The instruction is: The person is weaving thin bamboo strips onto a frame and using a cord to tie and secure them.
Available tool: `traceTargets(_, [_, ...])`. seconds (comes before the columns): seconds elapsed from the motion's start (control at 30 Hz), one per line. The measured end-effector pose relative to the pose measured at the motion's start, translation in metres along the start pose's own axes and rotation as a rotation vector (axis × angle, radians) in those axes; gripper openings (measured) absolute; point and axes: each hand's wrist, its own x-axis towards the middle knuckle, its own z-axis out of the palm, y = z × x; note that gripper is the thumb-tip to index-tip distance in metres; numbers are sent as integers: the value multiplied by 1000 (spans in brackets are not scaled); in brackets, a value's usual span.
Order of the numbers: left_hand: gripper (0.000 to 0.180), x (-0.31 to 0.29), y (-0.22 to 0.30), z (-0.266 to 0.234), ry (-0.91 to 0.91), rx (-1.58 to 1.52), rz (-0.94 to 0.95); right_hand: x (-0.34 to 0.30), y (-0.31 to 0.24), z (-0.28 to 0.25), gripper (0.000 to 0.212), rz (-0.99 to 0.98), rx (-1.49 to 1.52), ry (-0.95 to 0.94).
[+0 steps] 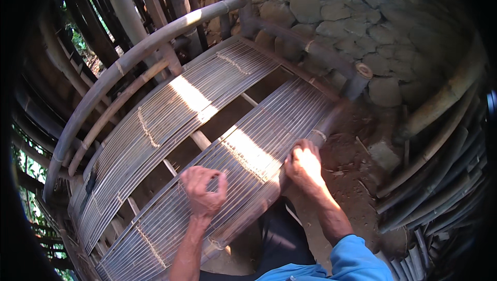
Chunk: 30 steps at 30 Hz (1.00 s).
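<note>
Slats of thin split bamboo form the near panel [246, 177] that lies under our left hand [204, 190] and to the left of our right hand [305, 163]. Our left thumb and fingers curve into a loop above it; we cannot tell whether they pinch a strand. Our right hand has its fingers bent inward by the thick front rail [242, 220], and we cannot tell if it grips anything. Beyond both hands, past a gap, lies a far panel [160, 110], with a curved rail [140, 48] behind it.

Left hand [203, 193] with fingers [193, 176] curled toward thumb [222, 183] (gap showing between); right hand [304, 163] curled, palm down.
</note>
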Motion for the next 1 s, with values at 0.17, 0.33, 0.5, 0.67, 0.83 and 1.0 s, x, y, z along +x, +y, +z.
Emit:
traceTargets(0.17, [15,39,50,20,-358,-543,-32,6,-41,-29,19,129,565,-364])
traceTargets(0.33, [22,77,74,36,-448,-778,98,39,-67,-100,22,0,415,-762])
traceTargets(0.5, [17,94,21,19,-590,-873,-268,97,-32,-110,12,-145,596,-473])
traceTargets(0.67, [16,106,-80,47,-236,-705,-725,188,36,-34,30,20,620,-592])
traceTargets(0.83, [20,122,-94,116,-521,-57,-584,231,37,82,46,0,336,-646])
traceTargets(1.0, [17,137,-89,216,-535,-150,-563,232,31,139,80,151,276,-782])
